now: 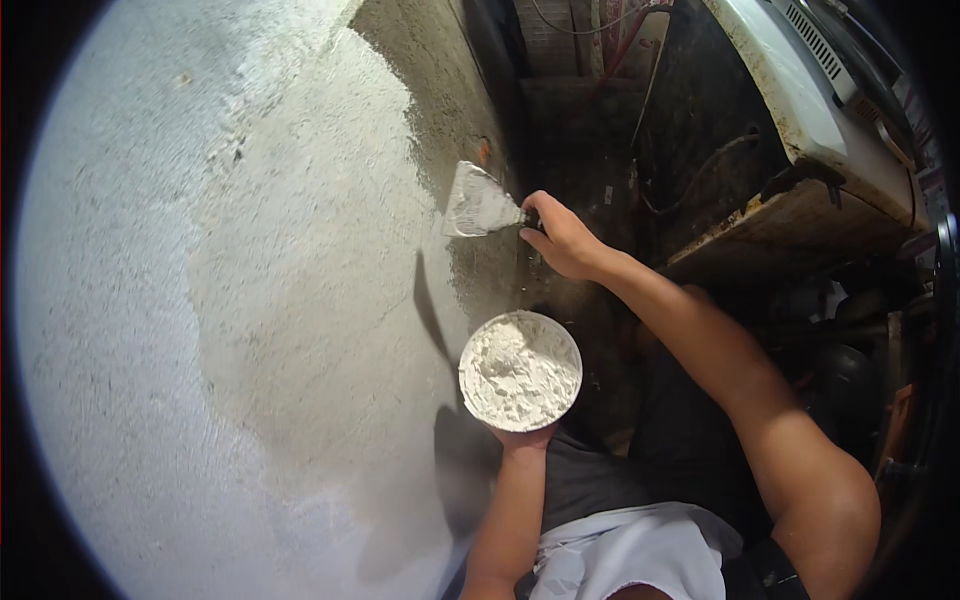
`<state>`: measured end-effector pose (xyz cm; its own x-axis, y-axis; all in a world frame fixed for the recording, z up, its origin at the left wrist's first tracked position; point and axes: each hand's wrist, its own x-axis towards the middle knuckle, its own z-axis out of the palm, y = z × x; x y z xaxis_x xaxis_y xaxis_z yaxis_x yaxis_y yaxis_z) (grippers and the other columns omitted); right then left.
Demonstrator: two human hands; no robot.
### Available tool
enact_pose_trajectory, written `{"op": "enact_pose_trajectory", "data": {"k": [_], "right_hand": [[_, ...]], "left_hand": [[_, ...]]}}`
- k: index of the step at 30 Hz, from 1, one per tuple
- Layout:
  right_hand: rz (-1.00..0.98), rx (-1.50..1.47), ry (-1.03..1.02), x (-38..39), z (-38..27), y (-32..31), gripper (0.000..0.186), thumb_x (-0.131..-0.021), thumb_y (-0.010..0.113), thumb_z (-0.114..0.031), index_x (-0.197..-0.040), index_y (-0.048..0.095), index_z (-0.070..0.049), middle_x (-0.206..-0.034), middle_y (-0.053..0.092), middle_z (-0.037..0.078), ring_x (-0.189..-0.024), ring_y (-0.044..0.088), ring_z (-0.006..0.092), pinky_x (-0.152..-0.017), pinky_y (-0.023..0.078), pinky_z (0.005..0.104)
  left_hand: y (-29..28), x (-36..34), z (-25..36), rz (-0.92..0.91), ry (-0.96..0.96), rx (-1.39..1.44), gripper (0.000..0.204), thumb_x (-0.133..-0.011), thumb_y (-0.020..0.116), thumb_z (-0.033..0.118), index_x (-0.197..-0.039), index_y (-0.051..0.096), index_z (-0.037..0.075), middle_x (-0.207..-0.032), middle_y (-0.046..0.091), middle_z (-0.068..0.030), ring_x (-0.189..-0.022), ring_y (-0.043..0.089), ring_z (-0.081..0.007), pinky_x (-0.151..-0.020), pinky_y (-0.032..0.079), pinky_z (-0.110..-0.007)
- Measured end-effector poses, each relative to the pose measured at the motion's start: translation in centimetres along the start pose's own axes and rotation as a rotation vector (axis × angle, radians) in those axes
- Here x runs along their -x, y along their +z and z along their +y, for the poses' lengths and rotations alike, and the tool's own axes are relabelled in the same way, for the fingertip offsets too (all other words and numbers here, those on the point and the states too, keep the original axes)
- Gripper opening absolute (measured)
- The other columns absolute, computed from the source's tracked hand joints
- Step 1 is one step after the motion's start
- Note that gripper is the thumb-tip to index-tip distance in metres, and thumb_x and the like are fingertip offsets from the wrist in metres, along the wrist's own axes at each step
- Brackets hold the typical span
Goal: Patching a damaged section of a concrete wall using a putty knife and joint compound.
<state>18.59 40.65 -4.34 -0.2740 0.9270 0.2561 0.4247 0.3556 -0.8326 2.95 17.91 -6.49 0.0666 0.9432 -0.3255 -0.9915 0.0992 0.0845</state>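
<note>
My right hand (562, 238) is closed round the handle of a wide putty knife (478, 205), its blade smeared with pale filler and close to the wall (310, 270) on the left. Below it, my left hand (522, 436) supports a round white tub (464, 385) from underneath, with most of its fingers hidden by the tub. Thick off-white filler (520, 370) fills the tub, its surface rough and scooped. Fresh, damp-looking filler covers a large patch of the wall, ending in a ragged edge beside darker bare plaster (470, 110).
A rusty white appliance (800, 110) with a dark side stands at the upper right, near my right arm. A red hose (628, 45) hangs at the back. Dark clutter (845, 375) lies at the right, by my elbow. The floor (590, 190) between is dim and stained.
</note>
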Motion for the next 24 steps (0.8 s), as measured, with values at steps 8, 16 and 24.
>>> {"op": "enact_pose_trajectory", "data": {"k": [8,16,24], "right_hand": [[0.065,0.018,-0.033,-17.2,10.3,3.7,0.031,-0.089,0.060,-0.013,-0.114,0.047,-0.001,-0.108,0.056,0.025,-0.106,0.053,0.0447,-0.090,0.043,0.0533],[0.020,0.017,-0.109,-26.0,14.8,9.1,0.033,-0.088,0.059,-0.007,-0.117,0.046,0.002,-0.110,0.053,0.028,-0.106,0.052,0.0459,-0.092,0.043,0.0521],[-0.107,0.094,-0.005,-26.1,19.7,12.1,0.030,-0.086,0.059,-0.007,-0.112,0.045,0.001,-0.110,0.054,0.029,-0.109,0.052,0.0473,-0.093,0.044,0.0527]], "left_hand": [[-0.3,-10.5,-0.2,0.071,-0.048,0.019,0.077,-0.101,0.035,0.067,-0.157,0.039,0.016,-0.161,0.040,-0.0131,-0.146,0.041,-0.0374,-0.119,0.035,-0.057],[-3.9,-15.7,1.5,0.076,-0.030,-0.017,0.078,-0.100,0.036,0.070,-0.159,0.036,0.018,-0.162,0.038,-0.0115,-0.146,0.041,-0.0355,-0.118,0.038,-0.057],[-5.8,-18.8,3.2,0.089,-0.028,-0.083,0.077,-0.101,0.034,0.068,-0.159,0.035,0.018,-0.163,0.036,-0.0110,-0.146,0.041,-0.0351,-0.118,0.038,-0.056]]}}
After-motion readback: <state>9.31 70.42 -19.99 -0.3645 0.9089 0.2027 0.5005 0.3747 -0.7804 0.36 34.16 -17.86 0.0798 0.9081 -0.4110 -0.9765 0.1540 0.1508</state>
